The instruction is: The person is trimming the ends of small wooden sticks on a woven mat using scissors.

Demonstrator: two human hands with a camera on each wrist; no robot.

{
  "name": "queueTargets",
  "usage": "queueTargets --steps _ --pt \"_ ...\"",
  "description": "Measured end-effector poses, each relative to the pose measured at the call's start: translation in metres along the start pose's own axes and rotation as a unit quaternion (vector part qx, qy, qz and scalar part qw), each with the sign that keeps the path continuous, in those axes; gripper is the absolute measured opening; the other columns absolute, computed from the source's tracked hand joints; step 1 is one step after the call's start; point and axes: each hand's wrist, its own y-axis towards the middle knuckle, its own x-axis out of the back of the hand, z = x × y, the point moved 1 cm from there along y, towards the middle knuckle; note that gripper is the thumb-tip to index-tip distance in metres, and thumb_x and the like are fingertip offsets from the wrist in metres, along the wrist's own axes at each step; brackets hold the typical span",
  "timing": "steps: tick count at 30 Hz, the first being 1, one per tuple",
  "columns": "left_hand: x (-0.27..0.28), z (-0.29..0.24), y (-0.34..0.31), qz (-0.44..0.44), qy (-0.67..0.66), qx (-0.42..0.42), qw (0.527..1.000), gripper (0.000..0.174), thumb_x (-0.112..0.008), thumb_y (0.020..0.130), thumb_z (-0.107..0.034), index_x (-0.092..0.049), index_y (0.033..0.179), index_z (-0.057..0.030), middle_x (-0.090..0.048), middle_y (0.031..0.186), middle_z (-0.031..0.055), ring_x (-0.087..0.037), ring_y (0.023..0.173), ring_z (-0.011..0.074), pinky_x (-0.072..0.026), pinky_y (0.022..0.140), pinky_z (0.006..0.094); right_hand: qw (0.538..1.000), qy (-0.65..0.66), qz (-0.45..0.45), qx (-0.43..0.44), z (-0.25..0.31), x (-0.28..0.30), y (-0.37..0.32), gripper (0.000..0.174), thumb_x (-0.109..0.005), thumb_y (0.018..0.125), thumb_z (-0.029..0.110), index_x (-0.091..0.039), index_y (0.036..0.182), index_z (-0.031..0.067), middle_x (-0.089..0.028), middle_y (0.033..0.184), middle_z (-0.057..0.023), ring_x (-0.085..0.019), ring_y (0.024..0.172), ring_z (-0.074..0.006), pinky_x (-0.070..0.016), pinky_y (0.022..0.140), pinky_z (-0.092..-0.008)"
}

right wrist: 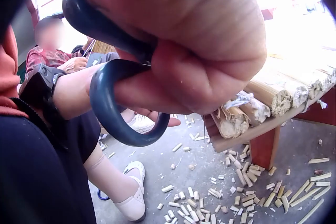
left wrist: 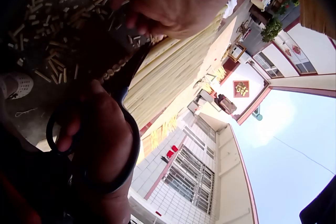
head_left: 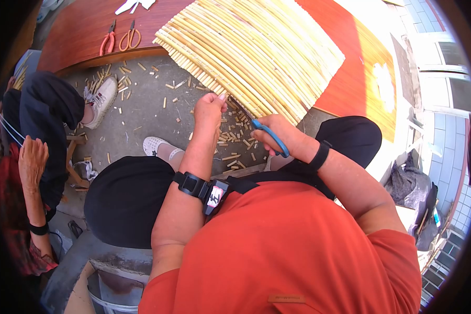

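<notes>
A mat of straight yellow stalks [head_left: 256, 47] bound side by side lies over the table's near edge. My right hand [head_left: 281, 135] grips blue-handled scissors [head_left: 269, 135], fingers through the loops. The dark blades lie along the mat's near edge, pointing toward my left hand [head_left: 209, 112]. That hand pinches a stalk end at the edge between thumb and fingers. Close up in the right wrist view, the scissor loop [right wrist: 131, 132] hangs beside cut stalk ends [right wrist: 233, 124]; the blades are hidden behind the hand. In the left wrist view both hands flank the row of ends.
Pliers with red handles [head_left: 108, 43] and another pair of scissors [head_left: 130, 39] lie on the red-brown table [head_left: 78, 31]. Short cut stalk pieces [head_left: 235, 136] litter the floor. Another person's hand [head_left: 34, 159] and knee are at the left. A building with windows stands right.
</notes>
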Motion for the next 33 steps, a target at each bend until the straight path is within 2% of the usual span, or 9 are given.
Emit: queueTargets --steps 6,9,11,14,18,25,28,33 --pt "0.0 -0.001 0.001 -0.004 0.004 0.013 1.0 0.016 -0.056 0.089 -0.017 -0.056 0.074 -0.0091 -0.057 0.068 0.0003 -0.054 0.063 0.0111 -0.0429 0.061 0.0258 0.997 0.076 0.017 -0.008 -0.003 -0.005 0.003 0.021 -0.053 0.088 0.016 -0.051 0.074 0.0007 -0.052 0.053 -0.003 -0.053 0.041 -0.0114 -0.0444 0.04 -0.0257" --pt "0.002 0.001 0.007 0.01 0.047 -0.016 0.999 0.015 -0.055 0.089 -0.014 -0.056 0.076 -0.0067 -0.057 0.068 0.0016 -0.053 0.062 0.0111 -0.0431 0.06 0.0252 0.992 0.119 0.031 -0.015 0.0 -0.005 0.0 0.02 -0.053 0.088 0.016 -0.052 0.075 0.0006 -0.052 0.053 -0.0031 -0.053 0.041 -0.0119 -0.0442 0.04 -0.0257" --pt "0.003 0.001 0.01 -0.001 0.065 -0.026 0.998 0.013 -0.058 0.086 -0.008 -0.058 0.075 -0.0011 -0.057 0.067 0.0043 -0.049 0.06 0.0115 -0.0404 0.056 0.0271 0.993 0.111 0.025 -0.013 0.004 -0.007 -0.004 0.019 -0.053 0.088 0.017 -0.052 0.077 0.0007 -0.052 0.053 -0.0031 -0.053 0.041 -0.0121 -0.0437 0.04 -0.0258" --pt "0.008 0.008 0.019 0.016 0.126 -0.047 0.991 0.012 -0.058 0.086 -0.008 -0.059 0.077 -0.0005 -0.058 0.066 0.0042 -0.05 0.059 0.0121 -0.0413 0.056 0.0283 0.996 0.093 0.015 0.0 -0.003 -0.012 0.0 0.022 -0.05 0.087 0.016 -0.055 0.077 -0.0023 -0.058 0.056 -0.0073 -0.057 0.044 -0.0146 -0.0453 0.042 -0.0277" --pt "0.011 0.006 0.021 0.038 0.162 -0.051 0.985 0.01 -0.054 0.089 -0.009 -0.059 0.082 -0.0018 -0.055 0.068 0.0022 -0.049 0.062 0.0113 -0.0422 0.06 0.0259 0.995 0.102 0.006 0.011 -0.001 -0.021 -0.001 0.022 -0.05 0.088 0.017 -0.055 0.078 -0.0022 -0.057 0.055 -0.0068 -0.056 0.043 -0.0147 -0.0451 0.042 -0.0278" --pt "0.014 0.0 0.021 0.087 0.185 -0.05 0.978 0.01 -0.053 0.087 -0.006 -0.058 0.08 -0.0009 -0.055 0.069 0.0025 -0.05 0.062 0.0121 -0.0425 0.061 0.0266 0.986 0.166 0.008 -0.009 -0.003 -0.026 0.003 0.038 -0.056 0.09 0.036 -0.054 0.081 -0.0016 -0.055 0.053 -0.0066 -0.056 0.042 -0.0151 -0.0447 0.04 -0.0274" --pt "0.014 -0.006 0.019 0.082 0.216 -0.062 0.971 0.011 -0.053 0.087 -0.006 -0.057 0.078 -0.0005 -0.055 0.068 0.003 -0.05 0.062 0.0128 -0.0423 0.06 0.0274 0.983 0.181 0.03 -0.027 0.001 -0.022 0.003 0.037 -0.056 0.091 0.036 -0.053 0.077 0.0015 -0.056 0.056 -0.0051 -0.057 0.045 -0.0136 -0.0446 0.042 -0.0258" --pt "0.017 -0.007 0.021 0.072 0.249 -0.066 0.964 0.012 -0.054 0.086 -0.006 -0.057 0.077 0.0007 -0.056 0.067 0.0042 -0.051 0.062 0.0134 -0.0421 0.06 0.0282 0.988 0.143 0.046 -0.041 0.009 -0.01 -0.003 0.034 -0.056 0.09 0.032 -0.053 0.075 0.0012 -0.055 0.055 -0.0048 -0.056 0.044 -0.0131 -0.0439 0.042 -0.0255"
